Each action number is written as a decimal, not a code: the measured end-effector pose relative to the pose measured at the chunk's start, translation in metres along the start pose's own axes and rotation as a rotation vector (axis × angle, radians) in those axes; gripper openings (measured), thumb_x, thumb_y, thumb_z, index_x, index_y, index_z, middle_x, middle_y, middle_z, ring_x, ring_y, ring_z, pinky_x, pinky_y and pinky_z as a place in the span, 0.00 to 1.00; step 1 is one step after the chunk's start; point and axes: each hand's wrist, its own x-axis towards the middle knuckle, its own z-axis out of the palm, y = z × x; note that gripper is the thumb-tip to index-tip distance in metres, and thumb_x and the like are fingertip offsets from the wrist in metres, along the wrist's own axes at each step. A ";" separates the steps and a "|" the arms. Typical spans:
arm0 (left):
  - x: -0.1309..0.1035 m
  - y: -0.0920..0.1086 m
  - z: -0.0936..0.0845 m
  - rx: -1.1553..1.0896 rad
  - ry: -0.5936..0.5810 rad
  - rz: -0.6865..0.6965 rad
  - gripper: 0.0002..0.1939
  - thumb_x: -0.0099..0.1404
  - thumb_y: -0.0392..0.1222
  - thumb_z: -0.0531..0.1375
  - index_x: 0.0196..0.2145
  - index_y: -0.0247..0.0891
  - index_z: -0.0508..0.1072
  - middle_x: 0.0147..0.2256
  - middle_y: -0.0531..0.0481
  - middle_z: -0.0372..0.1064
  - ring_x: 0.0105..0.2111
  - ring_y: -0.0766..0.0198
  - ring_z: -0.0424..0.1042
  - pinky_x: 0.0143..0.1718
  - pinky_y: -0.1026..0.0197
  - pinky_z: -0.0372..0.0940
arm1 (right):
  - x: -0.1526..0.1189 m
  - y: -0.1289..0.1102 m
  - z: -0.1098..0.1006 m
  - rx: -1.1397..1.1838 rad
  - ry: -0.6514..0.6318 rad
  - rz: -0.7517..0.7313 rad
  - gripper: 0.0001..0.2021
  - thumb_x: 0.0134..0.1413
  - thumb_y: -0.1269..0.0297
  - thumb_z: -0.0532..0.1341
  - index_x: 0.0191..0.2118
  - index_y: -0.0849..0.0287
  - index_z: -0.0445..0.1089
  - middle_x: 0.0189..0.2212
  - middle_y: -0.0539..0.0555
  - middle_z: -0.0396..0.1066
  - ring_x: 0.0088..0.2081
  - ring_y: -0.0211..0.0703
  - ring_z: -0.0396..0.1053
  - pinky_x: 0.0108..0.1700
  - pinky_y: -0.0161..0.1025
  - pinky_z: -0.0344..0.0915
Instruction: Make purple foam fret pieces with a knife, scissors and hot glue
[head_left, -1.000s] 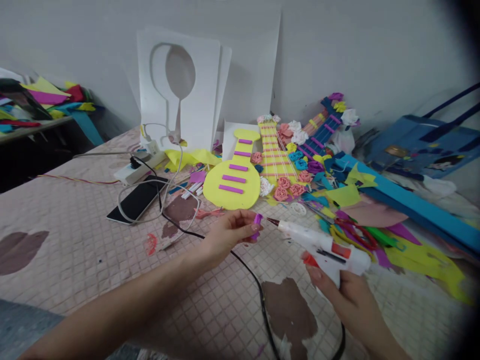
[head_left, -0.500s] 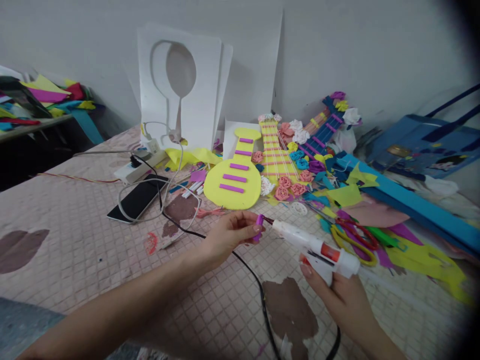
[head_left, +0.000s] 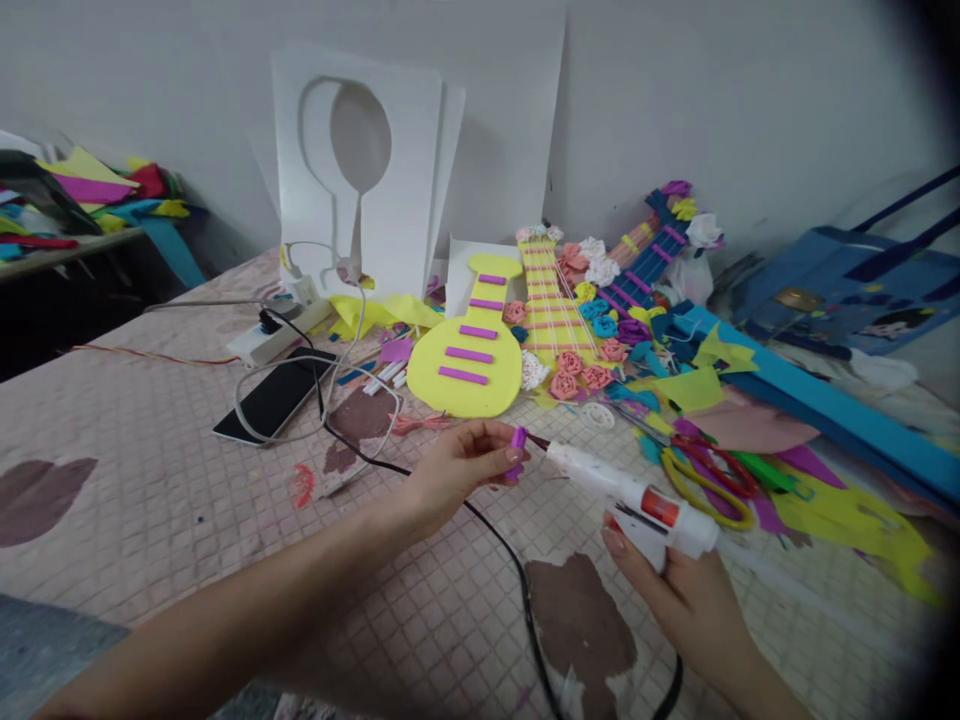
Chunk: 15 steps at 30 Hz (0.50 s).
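Purple foam strip pinched in left hand, right hand gripping white glue gun, nozzle touching it.

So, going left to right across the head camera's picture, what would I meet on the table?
Smartphone → left hand pinching a purple foam piece → white glue gun in the right hand → scissors → blue bag.
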 end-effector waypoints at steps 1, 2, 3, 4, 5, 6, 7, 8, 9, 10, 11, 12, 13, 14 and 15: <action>0.000 0.000 0.000 0.004 0.002 0.001 0.17 0.49 0.45 0.69 0.33 0.33 0.71 0.31 0.51 0.67 0.29 0.70 0.65 0.32 0.65 0.61 | 0.000 0.000 0.000 -0.003 0.002 -0.007 0.06 0.57 0.59 0.55 0.36 0.54 0.65 0.28 0.50 0.71 0.30 0.43 0.71 0.30 0.34 0.67; 0.000 -0.001 -0.001 0.007 -0.001 0.001 0.17 0.49 0.45 0.69 0.33 0.33 0.71 0.31 0.51 0.67 0.29 0.70 0.66 0.32 0.64 0.61 | -0.001 0.000 -0.001 -0.004 0.006 -0.014 0.06 0.58 0.59 0.55 0.36 0.54 0.65 0.28 0.50 0.71 0.30 0.42 0.71 0.30 0.34 0.66; 0.000 -0.001 -0.001 0.009 -0.009 0.002 0.16 0.50 0.44 0.69 0.33 0.33 0.71 0.31 0.51 0.67 0.29 0.70 0.66 0.33 0.64 0.61 | 0.000 0.000 -0.001 -0.004 0.008 -0.019 0.06 0.58 0.59 0.55 0.36 0.54 0.65 0.28 0.50 0.71 0.30 0.42 0.71 0.30 0.34 0.66; 0.000 -0.001 -0.001 0.009 -0.018 0.003 0.16 0.51 0.44 0.68 0.33 0.33 0.71 0.32 0.51 0.67 0.29 0.70 0.66 0.33 0.64 0.61 | 0.000 -0.001 -0.001 -0.003 0.012 -0.023 0.06 0.58 0.59 0.55 0.36 0.54 0.65 0.28 0.50 0.71 0.30 0.43 0.71 0.30 0.34 0.66; 0.000 -0.001 -0.001 0.008 -0.023 0.003 0.15 0.51 0.44 0.68 0.33 0.32 0.71 0.32 0.51 0.66 0.29 0.70 0.66 0.33 0.64 0.61 | 0.001 -0.001 -0.001 -0.003 0.014 -0.024 0.06 0.57 0.59 0.55 0.36 0.54 0.65 0.28 0.50 0.72 0.31 0.43 0.71 0.30 0.34 0.67; 0.000 -0.001 -0.001 0.007 -0.027 0.002 0.15 0.51 0.43 0.68 0.33 0.32 0.71 0.31 0.51 0.66 0.29 0.70 0.66 0.33 0.65 0.61 | 0.002 -0.002 0.000 -0.002 0.015 -0.024 0.06 0.57 0.59 0.55 0.36 0.54 0.65 0.28 0.50 0.72 0.31 0.43 0.71 0.30 0.34 0.67; 0.000 -0.001 -0.001 0.006 -0.027 0.002 0.15 0.51 0.43 0.68 0.33 0.32 0.71 0.31 0.51 0.66 0.29 0.71 0.66 0.32 0.65 0.61 | 0.003 -0.003 0.000 -0.001 0.014 -0.021 0.06 0.57 0.59 0.56 0.36 0.54 0.66 0.28 0.51 0.72 0.31 0.44 0.71 0.30 0.34 0.67; 0.000 -0.001 -0.001 0.005 -0.025 0.001 0.15 0.51 0.43 0.68 0.33 0.32 0.71 0.30 0.51 0.66 0.28 0.71 0.65 0.32 0.65 0.61 | 0.004 -0.003 0.000 0.003 0.010 -0.015 0.07 0.57 0.58 0.56 0.36 0.54 0.66 0.28 0.51 0.72 0.31 0.44 0.71 0.30 0.34 0.67; 0.000 -0.001 -0.001 0.004 -0.021 0.000 0.15 0.51 0.43 0.68 0.33 0.32 0.71 0.30 0.51 0.66 0.28 0.71 0.65 0.31 0.65 0.61 | 0.004 -0.003 0.001 0.008 0.005 -0.004 0.07 0.56 0.58 0.56 0.36 0.54 0.66 0.28 0.51 0.72 0.31 0.44 0.71 0.30 0.35 0.67; 0.000 -0.001 -0.001 0.005 -0.018 -0.001 0.15 0.51 0.43 0.68 0.33 0.32 0.71 0.30 0.51 0.66 0.28 0.71 0.65 0.31 0.65 0.61 | 0.004 -0.003 0.001 0.017 0.004 0.011 0.07 0.56 0.58 0.56 0.35 0.54 0.67 0.28 0.51 0.72 0.31 0.44 0.71 0.31 0.35 0.67; 0.000 -0.001 -0.001 0.008 -0.014 -0.002 0.15 0.51 0.43 0.68 0.33 0.32 0.71 0.30 0.51 0.66 0.28 0.71 0.65 0.32 0.65 0.61 | 0.003 -0.003 0.000 0.031 0.005 0.032 0.07 0.56 0.58 0.56 0.35 0.54 0.67 0.28 0.51 0.72 0.31 0.44 0.71 0.31 0.35 0.67; 0.000 -0.001 0.000 0.010 -0.009 -0.002 0.15 0.51 0.43 0.68 0.33 0.32 0.71 0.30 0.51 0.66 0.28 0.70 0.66 0.32 0.64 0.62 | 0.001 -0.002 0.000 0.051 0.005 0.056 0.08 0.55 0.57 0.57 0.35 0.54 0.67 0.29 0.51 0.73 0.31 0.45 0.71 0.32 0.36 0.68; 0.000 0.000 0.000 0.011 -0.003 -0.001 0.15 0.51 0.43 0.68 0.33 0.32 0.71 0.31 0.51 0.66 0.29 0.70 0.66 0.33 0.64 0.62 | -0.001 0.000 0.000 0.076 0.006 0.086 0.08 0.54 0.57 0.57 0.35 0.54 0.68 0.29 0.51 0.73 0.31 0.45 0.71 0.32 0.37 0.68; 0.000 0.000 0.000 0.009 0.003 0.001 0.16 0.51 0.43 0.68 0.33 0.32 0.71 0.31 0.51 0.66 0.29 0.70 0.66 0.33 0.64 0.62 | -0.003 0.002 -0.001 0.103 0.005 0.125 0.09 0.53 0.56 0.58 0.35 0.55 0.68 0.28 0.51 0.73 0.31 0.46 0.71 0.33 0.37 0.68; 0.000 0.001 0.000 0.004 0.009 0.004 0.16 0.50 0.43 0.68 0.33 0.32 0.71 0.31 0.51 0.66 0.29 0.70 0.66 0.33 0.64 0.62 | -0.004 0.005 -0.001 0.131 0.010 0.178 0.09 0.52 0.55 0.59 0.34 0.55 0.69 0.27 0.51 0.72 0.30 0.46 0.71 0.32 0.38 0.68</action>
